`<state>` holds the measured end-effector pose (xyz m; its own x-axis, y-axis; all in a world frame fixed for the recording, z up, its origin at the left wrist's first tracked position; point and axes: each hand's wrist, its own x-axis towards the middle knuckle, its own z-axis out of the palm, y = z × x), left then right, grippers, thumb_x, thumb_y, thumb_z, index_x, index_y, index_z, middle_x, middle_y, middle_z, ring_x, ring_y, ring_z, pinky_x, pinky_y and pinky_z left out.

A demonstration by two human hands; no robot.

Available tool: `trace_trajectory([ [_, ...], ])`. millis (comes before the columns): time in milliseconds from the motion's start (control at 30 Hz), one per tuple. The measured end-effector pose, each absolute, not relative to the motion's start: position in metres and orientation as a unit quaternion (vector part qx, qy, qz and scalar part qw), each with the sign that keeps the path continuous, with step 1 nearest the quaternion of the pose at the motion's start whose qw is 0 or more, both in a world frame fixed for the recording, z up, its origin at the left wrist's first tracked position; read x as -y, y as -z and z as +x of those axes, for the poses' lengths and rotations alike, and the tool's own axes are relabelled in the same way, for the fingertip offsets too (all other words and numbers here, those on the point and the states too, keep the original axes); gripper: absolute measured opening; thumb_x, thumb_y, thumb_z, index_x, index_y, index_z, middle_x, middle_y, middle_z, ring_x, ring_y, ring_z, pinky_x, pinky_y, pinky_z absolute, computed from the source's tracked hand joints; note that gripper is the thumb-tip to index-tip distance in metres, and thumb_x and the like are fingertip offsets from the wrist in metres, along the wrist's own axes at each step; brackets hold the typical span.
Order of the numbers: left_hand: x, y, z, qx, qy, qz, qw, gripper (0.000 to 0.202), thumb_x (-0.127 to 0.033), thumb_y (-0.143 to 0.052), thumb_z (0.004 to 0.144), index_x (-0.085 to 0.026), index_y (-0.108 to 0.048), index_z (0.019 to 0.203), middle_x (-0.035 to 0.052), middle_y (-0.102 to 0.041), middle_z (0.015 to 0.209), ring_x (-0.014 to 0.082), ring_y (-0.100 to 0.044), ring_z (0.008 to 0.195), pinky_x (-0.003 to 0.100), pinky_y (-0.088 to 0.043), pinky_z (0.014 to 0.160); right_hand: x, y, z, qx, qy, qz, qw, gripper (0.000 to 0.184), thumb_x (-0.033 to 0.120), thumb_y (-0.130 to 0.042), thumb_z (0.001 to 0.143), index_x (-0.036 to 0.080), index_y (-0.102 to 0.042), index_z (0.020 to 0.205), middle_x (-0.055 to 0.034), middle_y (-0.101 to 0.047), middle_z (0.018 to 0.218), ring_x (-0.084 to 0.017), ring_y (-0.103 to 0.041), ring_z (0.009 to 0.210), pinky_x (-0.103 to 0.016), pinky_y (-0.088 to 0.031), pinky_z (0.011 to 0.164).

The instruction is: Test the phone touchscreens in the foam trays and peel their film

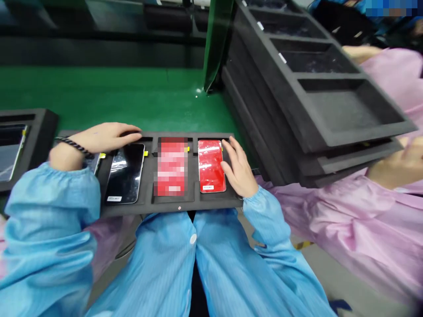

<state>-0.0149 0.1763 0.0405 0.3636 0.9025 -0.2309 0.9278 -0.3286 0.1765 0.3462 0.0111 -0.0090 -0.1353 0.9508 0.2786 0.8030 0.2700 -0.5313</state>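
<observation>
A black foam tray (172, 206) lies in front of me, with phones in its compartments. My left hand (105, 137) reaches over the tray's left part, fingers stretched out along the top end of a dark-screened phone (125, 174). Under its wrist, another phone (92, 164) is mostly hidden. My right hand (238, 167) has its fingers extended, fingertips and thumb at the right edge of a phone with a red screen (211, 167). Between the hands lies another red phone (171, 167), its surface blurred out. Yellow tabs stick out from the phones' sides.
Stacked black foam trays (317, 105) rise on the right, beside a green post (216, 44). Another tray (46, 127) with a phone sits at the left on the green table (148, 101). A person in pink sleeves (357, 215) has hands by the stack.
</observation>
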Motion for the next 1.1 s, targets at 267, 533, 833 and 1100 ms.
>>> trace_trajectory([
  [267,-0.018,-0.032,0.001,-0.536,-0.114,0.829,0.111,0.065,-0.047,-0.031,0.095,-0.051,-0.018,0.158,-0.0050,-0.020,0.169,0.0313,-0.019,0.158,0.060,-0.013,0.129,0.038,-0.003,0.332,0.774,-0.116,-0.536,0.316,0.045,0.026,-0.045,0.102,0.025,-0.051,0.146,-0.0115,-0.047,0.157,-0.027,-0.046,0.144,-0.054,-0.041,0.120],
  [533,0.047,0.055,-0.006,-0.652,-0.047,0.756,0.022,0.080,-0.050,-0.040,0.083,-0.047,-0.014,0.159,-0.0053,-0.047,0.156,0.0335,-0.024,0.156,0.064,-0.021,0.125,0.056,0.025,0.330,0.797,-0.040,-0.511,0.318,0.036,0.029,-0.049,0.096,0.034,-0.072,0.123,-0.0036,-0.058,0.149,-0.029,-0.061,0.127,-0.058,-0.048,0.111],
  [833,0.067,0.135,0.006,-0.761,-0.129,0.635,-0.028,0.060,-0.058,-0.037,0.072,-0.034,-0.079,0.107,0.0159,-0.069,0.124,0.0489,-0.041,0.139,0.083,-0.017,0.102,0.054,0.026,0.329,0.832,-0.006,-0.467,0.301,0.035,0.027,-0.053,0.093,0.025,-0.072,0.122,-0.0110,-0.065,0.140,-0.027,-0.064,0.118,-0.051,-0.052,0.106],
  [1100,0.066,0.152,-0.004,-0.741,-0.054,0.663,0.095,0.047,-0.063,-0.052,0.067,-0.037,-0.081,0.094,0.0157,-0.069,0.105,0.0469,-0.048,0.122,0.074,-0.017,0.106,0.053,0.028,0.332,0.847,-0.012,-0.457,0.272,0.040,0.032,-0.055,0.093,0.028,-0.067,0.131,-0.0094,-0.061,0.143,-0.027,-0.062,0.120,-0.051,-0.047,0.110],
])
